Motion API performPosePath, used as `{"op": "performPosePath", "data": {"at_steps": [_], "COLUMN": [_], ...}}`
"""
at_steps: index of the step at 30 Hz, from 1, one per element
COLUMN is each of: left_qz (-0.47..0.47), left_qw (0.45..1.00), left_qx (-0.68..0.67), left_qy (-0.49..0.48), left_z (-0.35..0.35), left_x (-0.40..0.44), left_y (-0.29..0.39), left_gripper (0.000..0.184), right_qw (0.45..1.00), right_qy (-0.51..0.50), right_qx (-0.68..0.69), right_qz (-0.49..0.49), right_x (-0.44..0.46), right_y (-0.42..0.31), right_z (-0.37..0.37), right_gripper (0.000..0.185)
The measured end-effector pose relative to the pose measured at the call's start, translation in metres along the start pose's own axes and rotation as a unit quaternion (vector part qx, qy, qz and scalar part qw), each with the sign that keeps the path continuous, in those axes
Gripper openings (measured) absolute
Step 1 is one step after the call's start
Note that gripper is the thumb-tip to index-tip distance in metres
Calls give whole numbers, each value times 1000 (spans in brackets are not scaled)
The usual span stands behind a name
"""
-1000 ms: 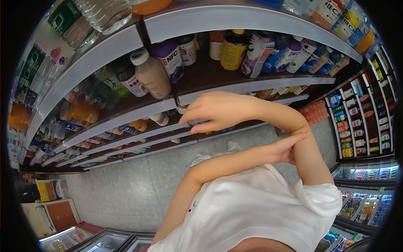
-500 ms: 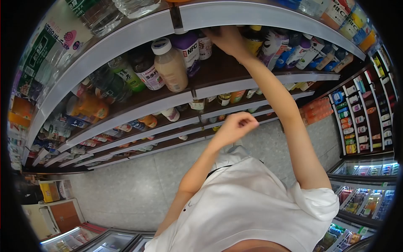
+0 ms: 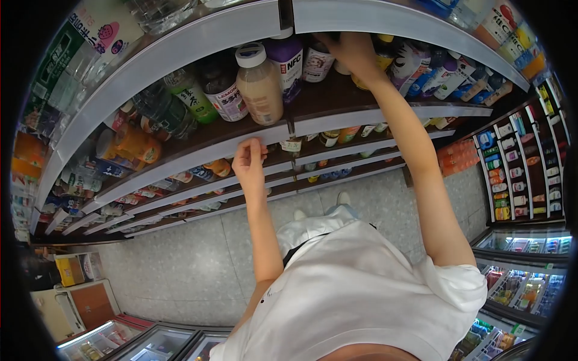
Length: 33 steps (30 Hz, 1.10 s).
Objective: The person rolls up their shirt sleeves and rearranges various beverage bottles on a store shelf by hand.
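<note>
My right hand (image 3: 356,53) reaches into the upper shelf, between a white-labelled bottle (image 3: 317,64) and a yellow bottle (image 3: 383,59). Its fingers are largely hidden in shadow under the shelf edge above, so any grip cannot be made out. My left hand (image 3: 250,157) is beside the front edge of that shelf, fingers curled together with nothing visible in them. Just above it stands a beige bottle with a white cap (image 3: 259,90), next to a purple NFC bottle (image 3: 288,69).
Left of the beige bottle stand a pink-labelled bottle (image 3: 227,99) and a green tea bottle (image 3: 195,102). Lower shelves hold more drinks. Glass-fronted coolers (image 3: 524,289) line the lower right, with another stocked shelf (image 3: 521,162) beyond. Grey tiled floor (image 3: 180,259) lies below.
My right hand has gone up from in front of the shelves into the upper one. My left hand has left the right forearm and moved left to the shelf edge.
</note>
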<state>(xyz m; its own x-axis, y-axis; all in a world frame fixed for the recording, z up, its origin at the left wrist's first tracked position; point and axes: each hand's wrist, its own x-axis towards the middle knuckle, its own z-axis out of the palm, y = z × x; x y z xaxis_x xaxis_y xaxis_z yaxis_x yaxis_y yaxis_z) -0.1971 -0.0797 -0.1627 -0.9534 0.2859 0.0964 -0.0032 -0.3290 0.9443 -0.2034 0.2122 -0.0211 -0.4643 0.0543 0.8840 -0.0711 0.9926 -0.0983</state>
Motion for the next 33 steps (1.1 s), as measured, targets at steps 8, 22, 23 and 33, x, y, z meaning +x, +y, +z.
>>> {"op": "performPosePath", "data": {"at_steps": [8,22,23,33], "left_qz": [77,309,308,298], "left_qw": [997,909,909,887], "left_qx": [2,272,272,344], "left_qy": [26,63,61,74], "left_z": [14,9,13,41], "left_x": [9,11,11,18], "left_y": [4,15,17,16], "left_gripper": [20,16,16,43], "right_qw": [988,986,986,984], "right_qy": [-19,-99,-99,13], "right_qx": [-146,109,109,-83], "right_qz": [-49,83,84,157], "right_x": [1,-16,-14,-49], "right_y": [19,-61,-67,-43], "right_z": [18,14,3,-65], "right_gripper": [26,73,73,58]}}
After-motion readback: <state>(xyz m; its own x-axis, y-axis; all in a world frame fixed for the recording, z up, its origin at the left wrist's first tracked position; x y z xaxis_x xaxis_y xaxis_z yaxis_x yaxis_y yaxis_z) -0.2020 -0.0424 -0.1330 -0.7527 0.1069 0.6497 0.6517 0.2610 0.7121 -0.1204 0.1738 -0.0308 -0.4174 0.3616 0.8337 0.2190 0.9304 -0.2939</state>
